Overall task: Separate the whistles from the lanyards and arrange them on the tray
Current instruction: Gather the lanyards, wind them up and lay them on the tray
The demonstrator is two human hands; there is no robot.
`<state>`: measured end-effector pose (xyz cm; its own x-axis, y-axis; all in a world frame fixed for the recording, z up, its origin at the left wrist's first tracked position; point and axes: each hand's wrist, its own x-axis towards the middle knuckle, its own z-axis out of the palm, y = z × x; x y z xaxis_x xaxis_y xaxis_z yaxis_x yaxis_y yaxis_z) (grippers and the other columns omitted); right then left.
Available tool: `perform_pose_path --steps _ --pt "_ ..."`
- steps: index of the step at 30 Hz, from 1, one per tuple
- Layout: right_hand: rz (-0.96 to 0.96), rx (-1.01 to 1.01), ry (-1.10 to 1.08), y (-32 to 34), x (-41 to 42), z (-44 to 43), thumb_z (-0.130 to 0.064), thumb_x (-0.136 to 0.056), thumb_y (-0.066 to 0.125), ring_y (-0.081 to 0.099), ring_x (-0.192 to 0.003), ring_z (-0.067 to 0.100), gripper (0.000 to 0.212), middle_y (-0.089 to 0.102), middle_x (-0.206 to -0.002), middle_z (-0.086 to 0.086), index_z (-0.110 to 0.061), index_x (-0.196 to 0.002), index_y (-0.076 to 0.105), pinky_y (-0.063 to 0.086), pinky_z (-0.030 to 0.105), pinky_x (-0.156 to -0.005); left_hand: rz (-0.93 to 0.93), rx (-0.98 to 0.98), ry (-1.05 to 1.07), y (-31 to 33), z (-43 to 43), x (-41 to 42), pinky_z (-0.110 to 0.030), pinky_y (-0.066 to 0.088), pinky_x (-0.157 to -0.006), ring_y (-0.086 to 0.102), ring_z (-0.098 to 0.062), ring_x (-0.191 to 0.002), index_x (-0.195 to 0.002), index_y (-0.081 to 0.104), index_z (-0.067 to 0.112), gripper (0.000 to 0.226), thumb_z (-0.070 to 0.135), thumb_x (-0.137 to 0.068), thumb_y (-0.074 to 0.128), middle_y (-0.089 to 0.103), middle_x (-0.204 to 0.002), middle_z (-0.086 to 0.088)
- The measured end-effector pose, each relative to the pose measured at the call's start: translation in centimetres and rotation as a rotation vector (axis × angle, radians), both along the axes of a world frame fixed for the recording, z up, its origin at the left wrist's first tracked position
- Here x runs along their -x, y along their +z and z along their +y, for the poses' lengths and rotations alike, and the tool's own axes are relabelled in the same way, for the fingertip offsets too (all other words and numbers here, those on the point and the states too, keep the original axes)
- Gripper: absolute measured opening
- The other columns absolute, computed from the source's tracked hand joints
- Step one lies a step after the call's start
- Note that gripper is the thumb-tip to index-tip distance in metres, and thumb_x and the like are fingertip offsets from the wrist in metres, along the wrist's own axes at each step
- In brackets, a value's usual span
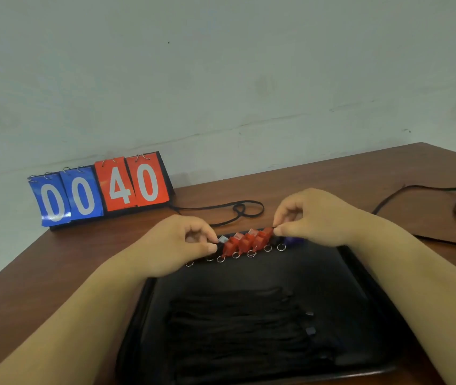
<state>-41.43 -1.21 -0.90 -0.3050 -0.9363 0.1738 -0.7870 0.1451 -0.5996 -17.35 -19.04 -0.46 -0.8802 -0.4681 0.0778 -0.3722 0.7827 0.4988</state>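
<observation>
Head view. A black tray (277, 273) lies on a brown table (332, 173). A row of whistles (249, 241), each with a small metal ring, runs along the tray's far edge: black at the left, red in the middle, then black, and a purple whistle (293, 240) at the right. The left hand (177, 243) has its fingers curled, with thumb and forefinger pinching a black whistle (219, 247) near the left end. The right hand (313, 215) has its fingers curled, with thumb and forefinger pinching a red whistle (268, 232) near the right end. A bundle of black lanyards (243, 323) rests in the near half of the tray. One loose cord (239, 209) lies on the table beside a flip scoreboard (102, 190) reading 00 40; another cord (438, 187) lies well to the right
</observation>
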Motion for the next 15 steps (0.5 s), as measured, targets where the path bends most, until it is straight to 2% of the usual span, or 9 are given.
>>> perform_pose_path --steps 2,5,8,11,15 --pt "0.009 0.065 -0.098 0.2 1.1 0.2 -0.032 -0.083 0.079 0.067 -0.079 -0.004 0.004 0.074 -0.083 -0.016 -0.032 -0.083 0.076 0.051 0.022 -0.077 -0.013 0.007 -0.022 1.0 0.4 1.7 -0.035 0.055 -0.076 0.064 -0.007 -0.069 -0.093 0.074 0.036 0.004 0.039 -0.090 0.075 0.070 -0.079 0.009" --pt "0.073 0.057 -0.275 1.1 4.0 1.7 -0.033 -0.085 0.079 0.065 -0.093 0.001 0.009 0.071 -0.098 -0.017 -0.035 -0.091 0.073 0.051 0.029 -0.086 -0.058 0.008 -0.085 2.5 2.0 5.2 -0.032 0.059 -0.076 0.071 -0.006 -0.076 -0.101 0.071 0.037 0.010 0.039 -0.091 0.073 0.072 -0.084 0.013" --pt "0.003 -0.205 -0.445 2.3 7.4 5.3 -0.027 -0.081 0.085 0.062 -0.104 0.017 0.023 0.070 -0.111 -0.005 -0.029 -0.102 0.075 0.047 0.034 -0.090 -0.073 0.008 -0.160 3.2 4.4 10.3 -0.042 0.062 -0.080 0.074 -0.015 -0.083 -0.106 0.070 0.038 0.016 0.040 -0.090 0.074 0.073 -0.092 0.009" --pt "-0.053 -0.525 -0.507 2.3 9.3 8.4 -0.023 -0.082 0.085 0.062 -0.113 0.028 0.034 0.067 -0.121 0.006 -0.018 -0.114 0.074 0.050 0.041 -0.098 -0.118 0.096 -0.289 2.7 7.6 16.4 -0.034 0.054 -0.090 0.068 -0.011 -0.092 -0.116 0.070 0.031 0.026 0.034 -0.090 0.075 0.071 -0.099 0.009" --pt "-0.029 -0.670 -0.530 1.3 11.5 9.0 -0.036 -0.060 0.094 0.064 -0.113 0.031 0.063 0.069 -0.123 0.005 -0.018 -0.118 0.075 0.052 0.049 -0.102 -0.251 0.217 -0.430 1.3 11.2 23.3 -0.031 0.049 -0.089 0.064 -0.017 -0.099 -0.130 0.065 0.027 0.043 0.037 -0.090 0.076 0.067 -0.110 0.004"
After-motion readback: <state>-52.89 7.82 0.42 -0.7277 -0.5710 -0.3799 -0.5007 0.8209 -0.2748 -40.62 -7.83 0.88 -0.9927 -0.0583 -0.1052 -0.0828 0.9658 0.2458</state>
